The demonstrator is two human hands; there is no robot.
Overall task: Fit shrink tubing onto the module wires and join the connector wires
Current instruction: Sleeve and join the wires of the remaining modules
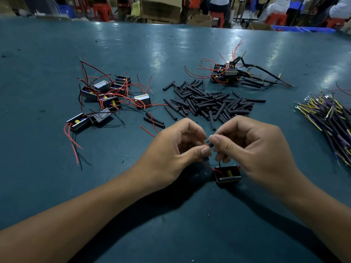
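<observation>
Item: module, black, on the table near its front edge, just below both hands. Left hand: thumb and forefinger pinching the module's red wire. Right hand: pinching a short black tube at the wire's tip (fit depth unclear). Shrink tubing pile: mid-table. Unworked modules: left. Finished modules: far right. Connector wires: right edge.

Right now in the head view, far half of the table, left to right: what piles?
Loose modules with red wires → pile of black shrink tubing → finished modules with connector leads → bundle of connector wires.
</observation>
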